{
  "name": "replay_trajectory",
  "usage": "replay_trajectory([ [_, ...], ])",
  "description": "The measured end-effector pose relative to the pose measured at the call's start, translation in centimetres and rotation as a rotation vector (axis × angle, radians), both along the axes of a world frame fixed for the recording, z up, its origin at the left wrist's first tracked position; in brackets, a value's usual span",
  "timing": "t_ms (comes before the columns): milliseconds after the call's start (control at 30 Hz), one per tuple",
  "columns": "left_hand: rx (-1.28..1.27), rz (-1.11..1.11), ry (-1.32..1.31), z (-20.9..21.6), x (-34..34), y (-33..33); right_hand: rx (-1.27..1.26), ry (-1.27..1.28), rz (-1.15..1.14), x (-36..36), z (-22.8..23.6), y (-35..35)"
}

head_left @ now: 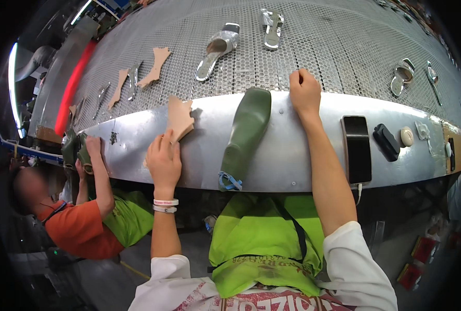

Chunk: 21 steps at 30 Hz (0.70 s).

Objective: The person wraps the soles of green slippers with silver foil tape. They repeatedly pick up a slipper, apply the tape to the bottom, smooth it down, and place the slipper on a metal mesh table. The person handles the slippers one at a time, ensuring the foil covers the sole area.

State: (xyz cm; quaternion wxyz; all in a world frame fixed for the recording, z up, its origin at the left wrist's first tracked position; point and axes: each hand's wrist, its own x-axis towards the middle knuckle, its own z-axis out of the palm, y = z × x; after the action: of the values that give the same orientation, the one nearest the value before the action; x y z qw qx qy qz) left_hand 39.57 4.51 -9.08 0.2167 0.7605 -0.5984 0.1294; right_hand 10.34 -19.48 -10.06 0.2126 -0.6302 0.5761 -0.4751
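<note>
My left hand grips a small stack of tan cut shoe upper pieces by its near end, over the metal ledge; the pieces have jagged, scalloped edges. My right hand is closed in a loose fist at the border between ledge and mesh conveyor, and nothing shows in it. Between my hands a dark green shoe last lies on the ledge, its broad end away from me and a blue band around its near end. It touches neither hand.
On the mesh conveyor lie silver sandals and more tan pieces. Right of my forearm are a phone with a cable, a black case and a round beige item. At left a co-worker handles green lasts.
</note>
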Motion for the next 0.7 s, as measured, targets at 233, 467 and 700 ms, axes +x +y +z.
replay_trajectory([
  [233,-0.129,-0.027,-0.031,3.4,0.0,1.6,0.004,-0.006,0.003,1.3,0.3,0.4],
  [467,-0.169,0.057,0.394,4.2,1.4,3.3,0.058,-0.025,0.021,2.0,0.5,0.7],
  [700,-0.415,-0.299,1.437,8.4,-0.6,4.1,0.051,-0.001,0.007,2.7,0.2,0.7],
])
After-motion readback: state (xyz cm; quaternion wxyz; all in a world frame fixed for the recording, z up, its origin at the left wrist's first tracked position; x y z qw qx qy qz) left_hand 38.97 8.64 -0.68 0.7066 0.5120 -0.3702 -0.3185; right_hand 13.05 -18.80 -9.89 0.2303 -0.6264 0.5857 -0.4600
